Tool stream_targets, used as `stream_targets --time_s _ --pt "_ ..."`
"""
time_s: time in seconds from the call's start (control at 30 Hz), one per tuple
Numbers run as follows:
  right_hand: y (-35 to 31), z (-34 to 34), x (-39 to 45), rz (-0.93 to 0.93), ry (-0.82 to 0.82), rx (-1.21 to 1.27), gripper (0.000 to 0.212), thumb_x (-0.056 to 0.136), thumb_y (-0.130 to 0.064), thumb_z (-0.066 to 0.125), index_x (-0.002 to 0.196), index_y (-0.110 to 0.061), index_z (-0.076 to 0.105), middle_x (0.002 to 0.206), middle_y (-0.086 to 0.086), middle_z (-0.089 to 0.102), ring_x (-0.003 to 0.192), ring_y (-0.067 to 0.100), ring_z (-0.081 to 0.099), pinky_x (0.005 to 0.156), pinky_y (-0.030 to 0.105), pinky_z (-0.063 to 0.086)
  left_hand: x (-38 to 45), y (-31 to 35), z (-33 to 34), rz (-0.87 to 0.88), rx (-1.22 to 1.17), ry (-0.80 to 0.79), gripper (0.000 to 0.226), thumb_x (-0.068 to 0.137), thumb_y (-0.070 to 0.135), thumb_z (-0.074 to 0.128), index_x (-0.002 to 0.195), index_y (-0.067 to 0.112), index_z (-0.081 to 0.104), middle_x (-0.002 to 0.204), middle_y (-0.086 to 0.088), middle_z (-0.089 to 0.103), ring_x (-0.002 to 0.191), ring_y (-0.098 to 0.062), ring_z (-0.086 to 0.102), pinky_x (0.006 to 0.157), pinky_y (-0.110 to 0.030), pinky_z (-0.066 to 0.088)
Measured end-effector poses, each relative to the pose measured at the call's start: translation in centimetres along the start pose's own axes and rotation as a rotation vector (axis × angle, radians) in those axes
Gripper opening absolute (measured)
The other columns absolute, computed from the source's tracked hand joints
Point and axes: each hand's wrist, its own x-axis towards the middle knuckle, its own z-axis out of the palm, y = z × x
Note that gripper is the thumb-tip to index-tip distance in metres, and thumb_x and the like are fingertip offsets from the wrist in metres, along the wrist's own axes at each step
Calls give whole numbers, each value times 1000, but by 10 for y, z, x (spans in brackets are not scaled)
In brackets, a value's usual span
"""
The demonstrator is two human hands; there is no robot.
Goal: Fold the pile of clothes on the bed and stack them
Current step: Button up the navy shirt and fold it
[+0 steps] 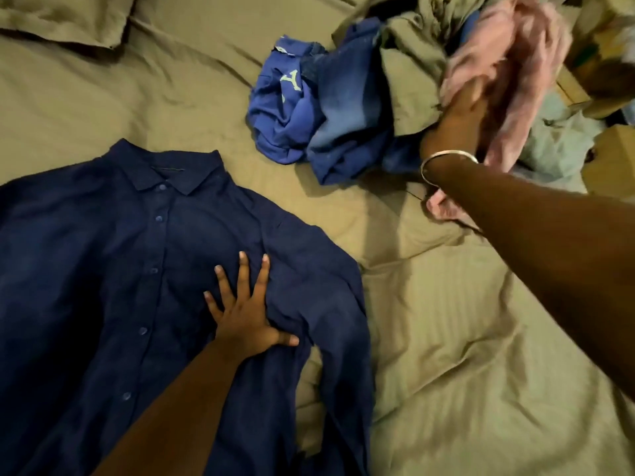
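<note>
Two hands work apart: the left hand [245,317] presses flat, fingers spread, on the navy shirt [113,269] near-left; the right hand [462,108] grips a blurred pink garment [508,63] far-right. Lifting it clear of the pile [323,108] avoids dragging others.

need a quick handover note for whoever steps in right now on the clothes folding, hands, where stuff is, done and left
Left hand: flat, fingers spread, pressing on the navy button-up shirt, which lies spread out front-up on the bed sheet, not yet folded.
Right hand: reaching into the pile at upper right, gripping a pink garment; the view is blurred there.
Blue clothes lie crumpled beside the pile, unfolded.
Done: shirt laid out. No folded stack in view.
Left: fold the shirt, then the pink and blue pieces, and stack them.
</note>
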Motion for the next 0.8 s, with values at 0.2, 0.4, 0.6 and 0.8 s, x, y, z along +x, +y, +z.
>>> stream_targets --time_s 0.2,0.4,0.6,0.8 --pt "15 9 -87 58 -340 226 120 69 -22 85 157 -22 4 160 26 -4 148 40 10 115 15 9 6 -2 4 29 -17 62 155 38 85 74 135 49 -42 142 13 -54 133 -34 -47 108 -66 -18" --pt "65 41 -282 296 -190 445 55 75 -30 66 125 -8 59 115 21 61 110 37 58 98 43 46 11 -11 15 71 -22 124 154 36 87 72 135 52 -40 143 13 -53 136 -35 -44 106 -66 -19" --pt "73 30 -374 201 -344 479 12 95 -21 60 91 -9 61 84 4 57 81 20 56 76 32 47 -5 -13 21 110 -48 235 151 45 81 75 146 43 -30 158 8 -33 145 -32 -30 110 -63 -14" --pt "43 -27 -371 494 -336 890 11 96 -13 61 95 -12 51 86 6 64 83 22 62 78 39 52 -111 4 62 366 -605 439 38 89 47 57 123 30 59 121 -4 63 113 -23 58 96 -50 48"
